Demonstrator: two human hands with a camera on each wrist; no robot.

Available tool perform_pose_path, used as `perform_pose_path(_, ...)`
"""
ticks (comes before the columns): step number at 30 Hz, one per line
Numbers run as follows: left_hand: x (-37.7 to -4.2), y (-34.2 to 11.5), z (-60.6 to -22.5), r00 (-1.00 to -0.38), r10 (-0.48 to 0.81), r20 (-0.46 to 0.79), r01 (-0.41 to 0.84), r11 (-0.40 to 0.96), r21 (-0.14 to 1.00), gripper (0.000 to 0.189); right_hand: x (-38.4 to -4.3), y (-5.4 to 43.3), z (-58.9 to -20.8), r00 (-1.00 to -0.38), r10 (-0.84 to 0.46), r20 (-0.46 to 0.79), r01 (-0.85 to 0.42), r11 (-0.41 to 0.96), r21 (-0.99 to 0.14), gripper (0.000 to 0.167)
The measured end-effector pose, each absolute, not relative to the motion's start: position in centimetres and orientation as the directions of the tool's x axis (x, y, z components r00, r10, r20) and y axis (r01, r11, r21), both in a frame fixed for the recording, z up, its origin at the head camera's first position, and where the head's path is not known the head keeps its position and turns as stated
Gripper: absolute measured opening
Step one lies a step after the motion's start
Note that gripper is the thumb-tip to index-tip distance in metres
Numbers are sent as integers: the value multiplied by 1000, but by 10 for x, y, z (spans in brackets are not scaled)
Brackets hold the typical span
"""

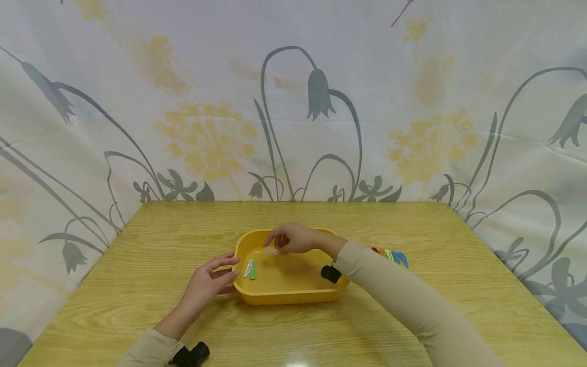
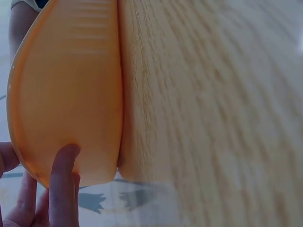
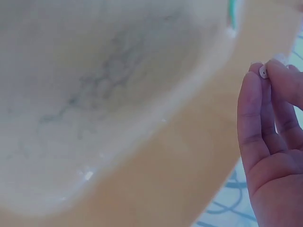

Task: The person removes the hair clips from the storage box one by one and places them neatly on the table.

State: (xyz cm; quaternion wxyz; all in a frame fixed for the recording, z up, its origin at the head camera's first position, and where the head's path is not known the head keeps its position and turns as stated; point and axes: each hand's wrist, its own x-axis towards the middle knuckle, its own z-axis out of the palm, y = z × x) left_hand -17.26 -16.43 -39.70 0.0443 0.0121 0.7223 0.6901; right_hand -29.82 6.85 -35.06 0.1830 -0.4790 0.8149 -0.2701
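Note:
A yellow plastic basin stands on the table. My left hand holds its left end at the rim; in the left wrist view one finger lies on the outer wall. Inside, toward the left, lie a whitish snap hair clip and a green snap hair clip, side by side. My right hand is over the back of the basin. Between its thumb and fingertips it pinches a small whitish hair clip, mostly covered by the fingers.
On the wooden table, right of the basin, several coloured hair clips lie in a row, red through blue, partly behind the right sleeve. A flower-patterned curtain hangs behind the table.

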Motion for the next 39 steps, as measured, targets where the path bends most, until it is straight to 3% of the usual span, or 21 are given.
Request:
perform_pose_path(8, -173, -164, -397, -996, 76, -46, -43, 50, 998, 38, -294, 76, -336, -517, -856, 4, -613, 367, -700, 30)
perform_pose_path(19, -173, -162, -395, -997, 55, -58, -54, 58, 997, 39, -288, 95, -318, -557, -829, 50, -626, 380, -681, 28)
perform_pose_path(39, -173, -163, -398, -997, 58, -46, -43, 63, 997, 38, -285, 144, -313, -635, -772, 42, -543, 406, -735, 29)
